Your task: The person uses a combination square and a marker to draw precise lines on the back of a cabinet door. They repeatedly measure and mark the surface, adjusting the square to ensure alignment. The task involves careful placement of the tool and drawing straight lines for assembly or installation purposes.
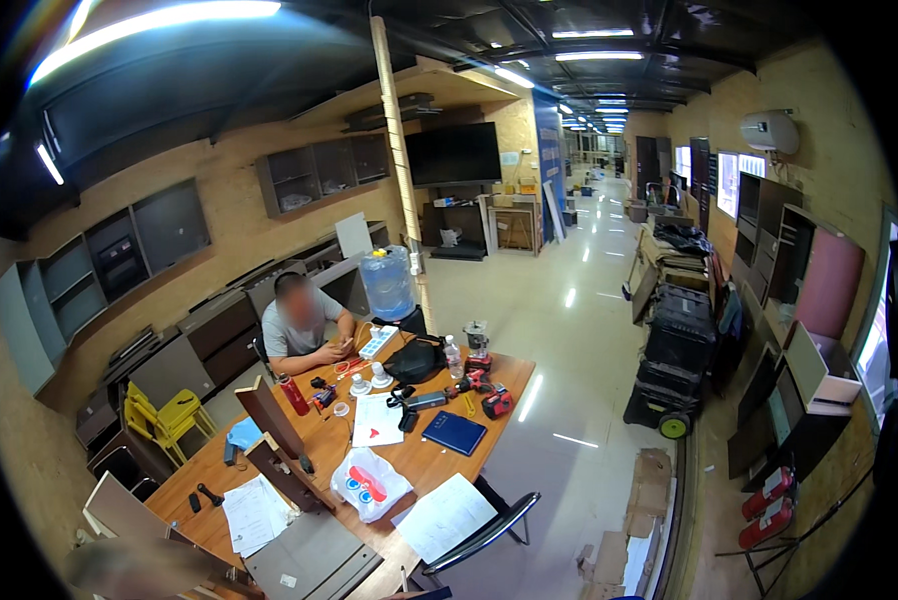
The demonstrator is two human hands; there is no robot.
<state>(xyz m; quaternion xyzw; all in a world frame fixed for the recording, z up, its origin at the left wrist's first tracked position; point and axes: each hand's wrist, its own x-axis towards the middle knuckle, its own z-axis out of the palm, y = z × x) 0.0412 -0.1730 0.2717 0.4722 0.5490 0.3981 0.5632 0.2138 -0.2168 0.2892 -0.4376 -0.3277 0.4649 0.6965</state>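
- Container (landmark): a white plastic bag with red and blue print point(371, 485); its contents are hidden.
- Containers beyond the bag: a slim red bottle point(294, 395) to its left, a clear plastic bottle point(453, 357) to its right, a soft black bag point(416, 358) between these, and, farther off, a large translucent blue water jug point(387, 285).
- Wearer's hands: out of view; whether spread, pressed together or pinching something cannot be told.
- Flat grey panel point(314, 562): lies left of the bag, toward the wearer; a white paper sheet point(447, 518) lies to the bag's right.
- Obstructions: dark brown boards point(287, 475) stand tilted left of the bag; a black metal-framed chair point(504, 525) stands to its right.
- Beyond the bag: a dark blue notebook point(454, 432), a red-and-black power tool point(496, 403), and a seated person in grey point(299, 325).
- Surface and room: the brown wooden table point(514, 380) bears the bag; glossy pale floor point(539, 470) and stacked black wheeled cases point(669, 345) lie to its right.
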